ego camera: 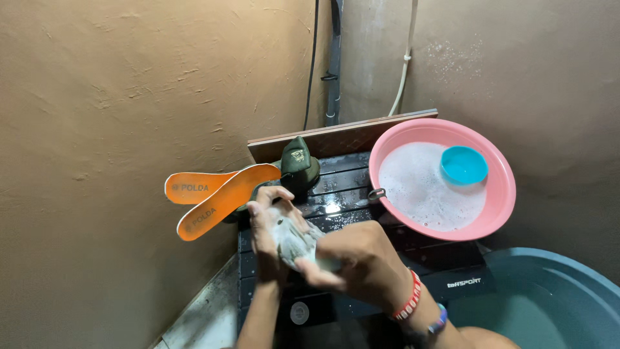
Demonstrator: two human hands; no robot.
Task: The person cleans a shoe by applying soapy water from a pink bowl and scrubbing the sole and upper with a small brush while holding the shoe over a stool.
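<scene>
Head view: the left hand (270, 229) holds a soapy grey cloth (296, 240) upright from the left, its grip closed on it; the right hand (358, 262) pinches the cloth's near-right end. Orange insoles (216, 194) lie far left, a pink basin (500, 194) far right on the dark surface (349, 187).

Pink basin (500, 207), blue bowl (463, 165), 2 orange insoles (219, 197).

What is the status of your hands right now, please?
Left hand grips soapy grey item; right hand closed on it. Orange insoles left, clear.
</scene>
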